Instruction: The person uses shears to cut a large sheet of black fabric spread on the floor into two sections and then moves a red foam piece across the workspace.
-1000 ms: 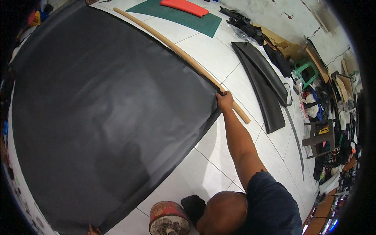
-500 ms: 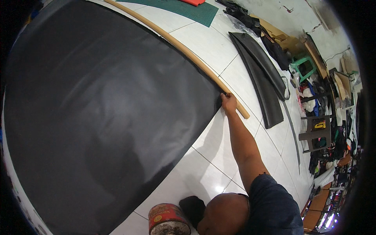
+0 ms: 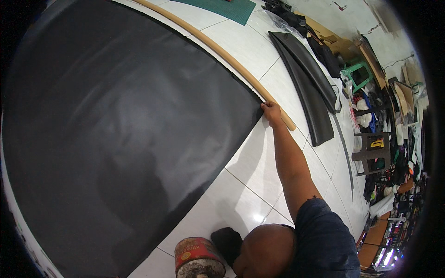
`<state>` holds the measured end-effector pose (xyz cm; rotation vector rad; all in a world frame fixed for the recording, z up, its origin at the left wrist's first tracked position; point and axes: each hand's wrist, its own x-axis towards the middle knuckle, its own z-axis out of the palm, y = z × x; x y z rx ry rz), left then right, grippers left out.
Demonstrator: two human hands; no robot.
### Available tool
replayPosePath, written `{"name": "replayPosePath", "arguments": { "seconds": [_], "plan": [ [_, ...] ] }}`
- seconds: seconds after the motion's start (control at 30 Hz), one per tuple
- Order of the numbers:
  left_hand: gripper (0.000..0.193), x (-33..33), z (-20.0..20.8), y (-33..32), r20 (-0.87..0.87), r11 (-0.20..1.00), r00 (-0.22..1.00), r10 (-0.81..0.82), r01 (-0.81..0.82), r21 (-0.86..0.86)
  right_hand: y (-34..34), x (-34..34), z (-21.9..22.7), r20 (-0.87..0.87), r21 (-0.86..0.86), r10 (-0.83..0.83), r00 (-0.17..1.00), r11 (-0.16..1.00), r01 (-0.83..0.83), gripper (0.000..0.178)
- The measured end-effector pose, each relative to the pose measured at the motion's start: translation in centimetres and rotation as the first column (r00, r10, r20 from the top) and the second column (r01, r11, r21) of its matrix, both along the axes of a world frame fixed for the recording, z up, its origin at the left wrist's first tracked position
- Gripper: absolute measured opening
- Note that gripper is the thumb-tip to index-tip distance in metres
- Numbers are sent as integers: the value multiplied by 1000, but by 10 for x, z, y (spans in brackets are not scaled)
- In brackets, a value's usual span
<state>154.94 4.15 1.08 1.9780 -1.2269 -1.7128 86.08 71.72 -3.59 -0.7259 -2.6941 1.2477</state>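
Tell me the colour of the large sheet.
The large sheet is plain dark grey, nearly black, with a paler sheen mid-sheet; it shows best in the head view.

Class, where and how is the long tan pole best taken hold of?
Probably by the near end of the pole, just past the right hand, coming from the right: white tiles lie on that side, the black sheet along the other. Its slim, round shape suits a wraparound grip.
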Motion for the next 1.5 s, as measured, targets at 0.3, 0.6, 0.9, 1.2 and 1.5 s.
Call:
{"name": "replayPosePath", "arguments": {
  "seconds": [0.3,0.6,0.9,1.2,1.5],
  "plan": [
    [20,7,-14,-2,-14,997,998,-54,54,-51,22,-4,6,79,-92,19,997,996,-12,21],
    [18,12,-14,-7,-34,1000,999,9,-10,-27,5,-1,7,77,-41,-13,997,999,16,23],
    [22,-14,2,13,-87,998,994,63,-65,-19,7,-4,1,45,171,-2,999,985,-5,42],
    [25,-28,13,21,-17,999,999,-40,40,-24,11,-8,-8,64,111,-8,998,994,1,33],
    [13,-45,20,26,-69,995,993,97,-98,-4,-3,-1,11,152,60,-44,987,998,35,30]
  ]
}}
